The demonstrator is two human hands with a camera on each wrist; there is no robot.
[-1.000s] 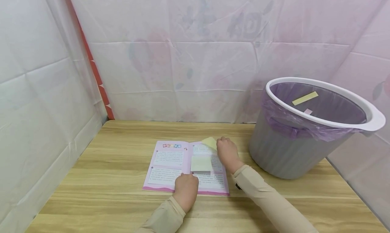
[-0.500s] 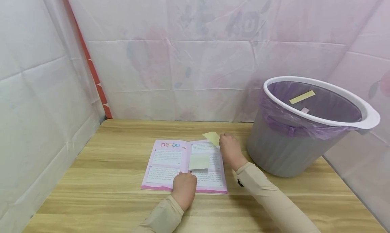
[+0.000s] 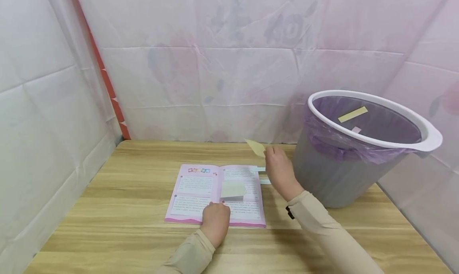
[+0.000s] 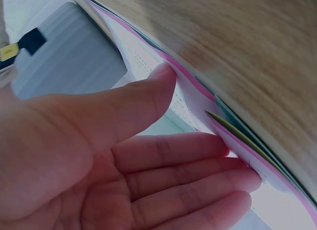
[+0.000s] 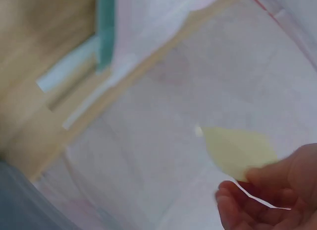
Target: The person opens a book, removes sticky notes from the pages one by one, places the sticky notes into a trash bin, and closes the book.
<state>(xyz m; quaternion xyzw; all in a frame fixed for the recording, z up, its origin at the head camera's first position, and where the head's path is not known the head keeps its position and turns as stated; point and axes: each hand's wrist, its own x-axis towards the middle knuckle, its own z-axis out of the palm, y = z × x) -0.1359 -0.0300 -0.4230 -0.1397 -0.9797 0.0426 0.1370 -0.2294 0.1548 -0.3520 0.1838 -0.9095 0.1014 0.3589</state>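
Observation:
An open booklet [image 3: 195, 188] with pink-edged printed pages lies on the wooden table. My left hand [image 3: 216, 220] rests on its near edge by the fold; in the left wrist view the thumb and the extended fingers [image 4: 198, 190] touch the pages. My right hand [image 3: 281, 172] pinches a yellow sticky note [image 3: 255, 147] by one corner, raised beyond the booklet's far right corner. In the right wrist view the note [image 5: 237, 148] is slightly bent between thumb and fingers. A pale green sticky note [image 3: 232, 189] stays on the right page, its lower edge lifted.
Two pale blue tabs [image 3: 265, 181] stick out from the booklet's right side. At the right stands a grey bin [image 3: 322, 178] with a white rim and purple liner; a yellow strip [image 3: 353, 114] and a pink piece [image 3: 356, 129] show inside. A printed sheet [image 3: 215, 75] hangs behind the table.
My right hand has lifted the yellow sticky note off the right page, up and away, uncovering the pale blue tabs. My left hand has stayed on the booklet.

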